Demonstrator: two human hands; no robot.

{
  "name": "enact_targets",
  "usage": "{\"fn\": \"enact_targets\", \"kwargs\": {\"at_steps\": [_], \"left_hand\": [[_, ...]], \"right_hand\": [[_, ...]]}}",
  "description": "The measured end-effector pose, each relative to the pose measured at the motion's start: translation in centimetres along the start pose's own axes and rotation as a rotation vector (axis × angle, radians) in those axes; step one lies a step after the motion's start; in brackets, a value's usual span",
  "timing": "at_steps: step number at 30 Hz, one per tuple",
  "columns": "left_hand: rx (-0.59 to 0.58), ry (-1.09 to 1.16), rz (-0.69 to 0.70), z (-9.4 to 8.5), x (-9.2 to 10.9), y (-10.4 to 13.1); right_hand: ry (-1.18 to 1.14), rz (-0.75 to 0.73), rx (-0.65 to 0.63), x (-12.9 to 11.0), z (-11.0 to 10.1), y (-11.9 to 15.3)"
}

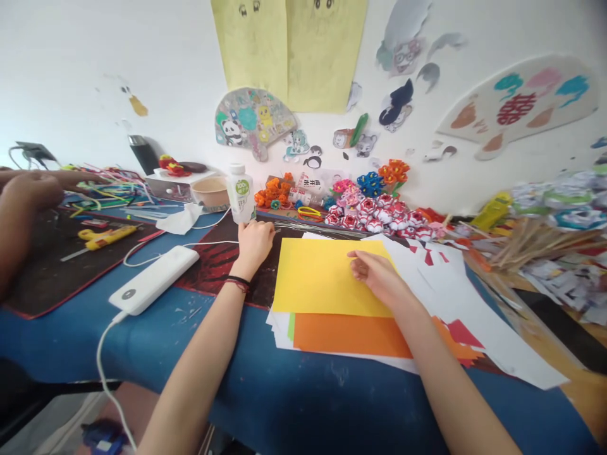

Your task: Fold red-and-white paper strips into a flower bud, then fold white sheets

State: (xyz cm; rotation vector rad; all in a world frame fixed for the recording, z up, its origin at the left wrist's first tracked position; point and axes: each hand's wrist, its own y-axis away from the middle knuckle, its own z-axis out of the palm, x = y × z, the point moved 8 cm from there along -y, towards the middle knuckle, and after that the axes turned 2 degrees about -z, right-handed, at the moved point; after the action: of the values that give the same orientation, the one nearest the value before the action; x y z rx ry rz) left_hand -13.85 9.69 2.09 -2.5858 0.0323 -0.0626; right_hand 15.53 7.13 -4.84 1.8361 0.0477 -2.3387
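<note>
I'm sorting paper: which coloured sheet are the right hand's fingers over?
The yellow sheet, lying on top; the orange sheet is partly covered by it.

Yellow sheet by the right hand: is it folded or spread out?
Spread out: the yellow sheet lies flat, partly covering the orange sheet, and shows no fold; the right hand hides part of its right side.

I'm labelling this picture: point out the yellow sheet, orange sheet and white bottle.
Yellow sheet (320,278): head view, middle of its face.
Orange sheet (351,335): head view, its uncovered strip.
White bottle (241,199): head view, its body.
</note>
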Motion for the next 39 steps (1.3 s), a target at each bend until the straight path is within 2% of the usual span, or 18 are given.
{"fn": "enact_targets", "kwargs": {"at_steps": [2,5,10,15,17,20,22,26,29,31,34,39], "left_hand": [[-0.019,-0.025,-0.044,0.8,-1.0,0.1],[-0.039,-0.043,-0.079,1.7,-1.3,0.2],[-0.053,-0.029,-0.103,1.9,-1.4,0.3],[0.014,0.015,-0.188,0.4,-2.2,0.2],[0.114,0.043,-0.288,-1.0,-3.1,0.2],[0.334,0.172,-0.470,-3.2,-5.0,0.6],[0.413,0.270,-0.540,-3.6,-5.8,0.9],[0.288,0.317,-0.513,-2.2,-5.5,0.5],[0.175,0.335,-0.417,-0.7,-3.4,-0.5],[0.110,0.352,-0.327,0.2,-1.0,-1.6],[0.018,0.354,-0.167,1.4,3.9,-4.1],[-0.093,0.340,0.077,3.2,13.5,-8.2]], "right_hand": [[-0.002,0.001,0.012,-0.1,-0.1,0.0],[0.006,0.010,0.017,-0.2,0.1,0.2],[0.005,0.033,0.030,-0.2,0.1,0.2],[-0.034,0.039,0.054,-0.2,-0.4,0.2],[-0.045,0.040,0.054,-0.2,-0.4,0.3],[-0.060,0.041,0.062,-0.1,-0.3,0.3],[-0.080,0.034,0.084,0.0,-0.5,0.1],[-0.147,0.005,0.140,0.1,-1.1,-0.3],[-0.193,-0.019,0.178,-0.2,-1.7,-0.5],[-0.210,-0.030,0.195,-0.4,-2.0,-0.6],[-0.215,-0.033,0.201,-0.6,-1.9,-0.4],[-0.213,-0.016,0.185,-0.9,-0.9,0.0]]}}
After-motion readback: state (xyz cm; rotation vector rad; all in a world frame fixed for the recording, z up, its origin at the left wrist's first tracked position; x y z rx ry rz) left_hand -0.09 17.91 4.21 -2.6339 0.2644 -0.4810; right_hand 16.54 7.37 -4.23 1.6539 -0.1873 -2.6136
